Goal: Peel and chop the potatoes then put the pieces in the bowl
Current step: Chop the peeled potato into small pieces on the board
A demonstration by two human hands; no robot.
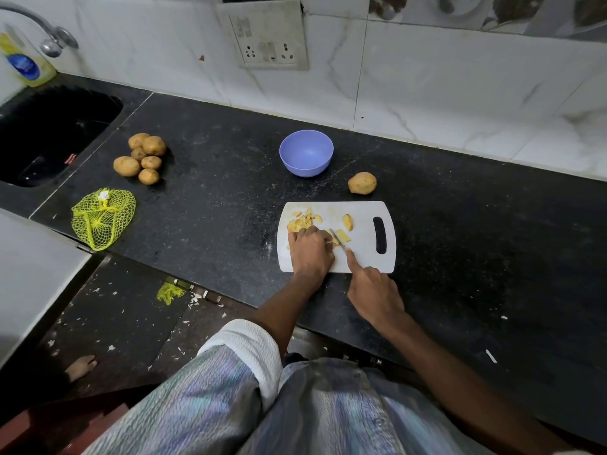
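Black stone counter (pixel 210 205), cutting board (pixel 361 257) as landmark. On the board: left hand (pixel 310 249) pins potato pieces (pixel 303 221); right hand (pixel 374 290) grips knife (pixel 338 239) (chopping underway). Behind the board: bowl (pixel 306 152), apparently empty; whole potato (pixel 362 183). Next, probably: finish cuts, transfer pieces.

The single head view looked steeply down and forward from above the person's chest, its wide lens bending the counter (pixel 460 257) and wall tiles (pixel 460 93). The left hand (pixel 310 249) and right hand (pixel 374 290) sat near mid-frame, fairly close. Beyond the hands lay the wall; left of them, the sink (pixel 49 136).
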